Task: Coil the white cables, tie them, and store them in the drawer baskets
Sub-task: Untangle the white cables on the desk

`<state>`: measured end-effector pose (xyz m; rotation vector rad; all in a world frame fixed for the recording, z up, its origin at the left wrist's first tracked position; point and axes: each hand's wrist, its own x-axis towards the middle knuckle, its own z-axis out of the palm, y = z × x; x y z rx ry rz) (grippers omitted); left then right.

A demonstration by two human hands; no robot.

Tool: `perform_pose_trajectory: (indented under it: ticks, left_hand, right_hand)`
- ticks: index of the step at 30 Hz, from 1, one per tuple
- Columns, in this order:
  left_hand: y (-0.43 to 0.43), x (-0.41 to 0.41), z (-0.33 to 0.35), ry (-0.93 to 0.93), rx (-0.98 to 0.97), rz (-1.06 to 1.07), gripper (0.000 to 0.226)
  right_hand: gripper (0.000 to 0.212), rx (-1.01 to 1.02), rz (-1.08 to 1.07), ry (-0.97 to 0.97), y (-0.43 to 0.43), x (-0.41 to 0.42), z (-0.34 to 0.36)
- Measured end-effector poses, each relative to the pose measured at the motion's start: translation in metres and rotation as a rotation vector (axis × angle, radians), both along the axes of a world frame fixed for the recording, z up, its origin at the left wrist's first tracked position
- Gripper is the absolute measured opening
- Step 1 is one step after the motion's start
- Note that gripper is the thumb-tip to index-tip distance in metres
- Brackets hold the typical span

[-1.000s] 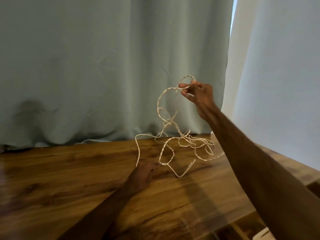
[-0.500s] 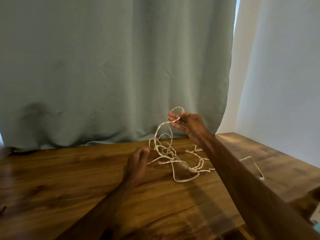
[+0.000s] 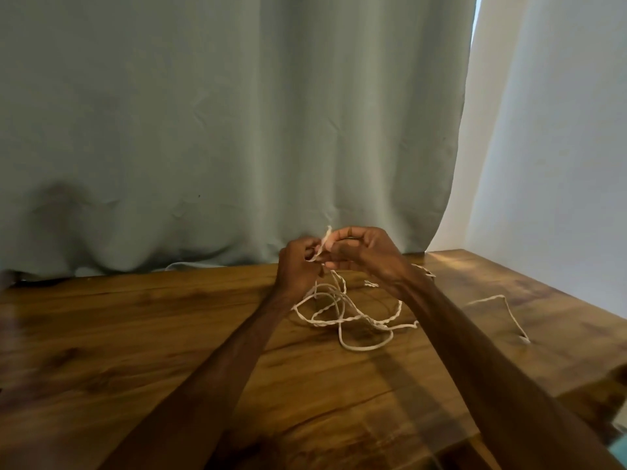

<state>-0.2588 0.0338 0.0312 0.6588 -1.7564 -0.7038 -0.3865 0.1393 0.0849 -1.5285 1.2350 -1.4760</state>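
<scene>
Right hand (image 3: 364, 252): raised just above the table's far edge, fingers curled, thumb and forefinger pinching a short stretch of the white cable (image 3: 363, 349). Left hand (image 3: 298, 262): close beside it, fingers curled, pinching the same stretch; a short end stands up between the two hands.

Cable: from the pinch it drops to the wooden table (image 3: 135, 334), where it lies directly below the hands in loose, overlapping loops of uneven size. One strand runs off to the right and ends well apart from the heap.

Surroundings: a grey-green curtain (image 3: 203, 130) hangs behind the table, a pale wall (image 3: 559, 164) to the right. No drawer or basket is in view.

Assessment: early stage. No orderly coil is formed, no tie is visible, nothing is stored. Coiling appears to be only starting at the held end; tying and storing are both outstanding.
</scene>
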Motion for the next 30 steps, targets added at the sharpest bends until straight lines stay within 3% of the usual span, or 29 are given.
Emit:
perform_pose_trajectory:
  ticks: [3,5,8,11,18,22,25,30]
  left_hand:
    - [-0.014,-0.002,-0.007,0.133,0.146,0.028,0.014]
    - [-0.022,0.001,-0.008,0.256,0.261,-0.028,0.018]
    - [-0.024,0.011,0.003,0.494,0.400,-0.183,0.019]
    - [-0.028,0.025,0.014,0.647,0.436,-0.263,0.020]
    - [-0.071,0.077,0.029,0.908,0.558,-0.412,0.020]
    - [-0.087,0.090,0.025,1.011,0.615,-0.485,0.021]
    - [-0.086,0.081,0.016,0.927,0.574,-0.428,0.020]
    - [-0.073,0.068,0.003,0.571,0.460,-0.294,0.020]
  right_hand:
    - [0.022,-0.087,-0.213,0.105,-0.007,-0.016,-0.020]
    - [0.020,-0.024,-0.339,0.384,-0.019,-0.027,-0.045]
    - [0.012,0.109,-0.343,0.747,-0.039,-0.035,-0.087]
    - [0.006,0.055,-0.433,0.849,-0.043,-0.037,-0.105]
    - [0.005,0.078,-0.467,0.621,-0.055,-0.052,-0.118]
    - [0.015,0.115,-0.290,0.348,-0.050,-0.053,-0.119]
    - [0.019,0.134,-0.177,0.256,-0.045,-0.048,-0.111]
    - [0.018,0.050,-0.217,0.247,-0.048,-0.051,-0.107]
